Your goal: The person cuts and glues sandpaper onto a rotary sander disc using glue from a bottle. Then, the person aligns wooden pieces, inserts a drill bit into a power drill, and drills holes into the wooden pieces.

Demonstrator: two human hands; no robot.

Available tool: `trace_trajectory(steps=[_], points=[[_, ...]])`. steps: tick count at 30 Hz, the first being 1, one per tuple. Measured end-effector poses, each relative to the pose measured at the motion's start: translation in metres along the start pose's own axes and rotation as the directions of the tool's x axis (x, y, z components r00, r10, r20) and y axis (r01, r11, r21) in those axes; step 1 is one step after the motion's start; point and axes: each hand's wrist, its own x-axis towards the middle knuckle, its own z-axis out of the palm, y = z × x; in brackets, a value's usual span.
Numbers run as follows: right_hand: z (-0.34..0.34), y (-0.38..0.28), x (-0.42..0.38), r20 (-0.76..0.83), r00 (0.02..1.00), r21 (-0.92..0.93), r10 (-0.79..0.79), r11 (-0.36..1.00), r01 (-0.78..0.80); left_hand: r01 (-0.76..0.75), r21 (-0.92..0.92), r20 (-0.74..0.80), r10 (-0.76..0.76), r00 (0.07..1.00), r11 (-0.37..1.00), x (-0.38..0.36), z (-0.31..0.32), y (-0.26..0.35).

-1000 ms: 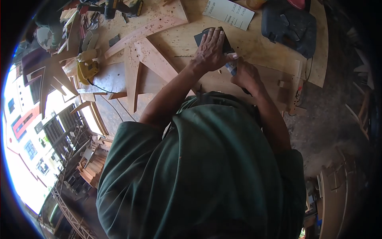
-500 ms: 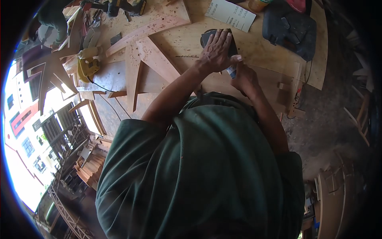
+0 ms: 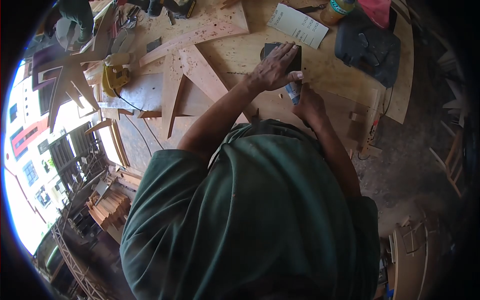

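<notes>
Left hand (image 3: 274,69) palm down on a dark flat piece (image 3: 296,61), fingers extended, thumb out to the side; its grip is not wrapped round anything. Right hand (image 3: 311,106) has its grip curled in around the near end of a blue-grey tool (image 3: 292,91). Tool sits over the worktop (image 3: 235,56), between the two hands, close in front of the person's body. Dark piece and tool appear to meet under the left hand, which covers the join.

Beyond the hands: a printed sheet (image 3: 297,25), with a bottle (image 3: 336,14) near its right end. Black case (image 3: 367,52) to the right, a red cloth (image 3: 376,11) above it. Pinkish board (image 3: 201,67) to the left (shavings scattered on it), running under the left forearm. Farther left, a yellow power tool (image 3: 116,77), cord trailing toward the front edge.
</notes>
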Motion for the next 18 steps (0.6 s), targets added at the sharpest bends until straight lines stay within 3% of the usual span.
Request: trace_trajectory(steps=[2, 5, 8, 9, 12, 13, 16, 18], points=[[0.003, 0.002, 0.003, -0.024, 1.0, -0.018, -0.016, 1.0, 0.015, 0.074, 0.038, -0.115, -0.069, 0.991, 0.997, -0.003, -0.007, 0.006], [0.012, 0.006, 0.002, -0.044, 0.998, -0.036, -0.04, 0.999, 0.038, 0.35, 0.036, -0.179, -0.338, 0.924, 0.936, 0.008, 0.002, 0.021], [0.012, 0.002, -0.003, -0.052, 0.998, -0.031, -0.041, 0.999, 0.039, 0.358, 0.157, -0.116, -0.343, 0.932, 0.92, 0.001, 0.032, 0.029], [0.011, 0.0, -0.001, -0.051, 0.998, -0.032, -0.033, 0.999, 0.031, 0.273, 0.193, -0.129, -0.251, 0.959, 0.942, -0.008, 0.033, 0.027], [0.0, 0.0, 0.0, -0.024, 1.0, -0.024, -0.019, 1.0, 0.018, 0.214, 0.125, -0.06, -0.208, 0.976, 0.969, -0.028, 0.02, 0.016], [-0.003, -0.002, 0.001, -0.013, 1.0, -0.02, -0.023, 1.0, 0.022, 0.158, 0.202, -0.125, -0.135, 0.983, 0.967, -0.031, 0.021, 0.007], [-0.002, -0.007, 0.005, 0.016, 0.999, -0.009, 0.034, 0.999, -0.033, 0.219, -0.053, 0.022, -0.218, 0.976, 0.974, 0.007, -0.002, 0.003], [-0.001, -0.005, 0.005, 0.029, 0.999, -0.002, 0.024, 1.0, -0.024, 0.143, 0.03, -0.024, -0.142, 0.99, 0.989, 0.005, 0.008, 0.006]])
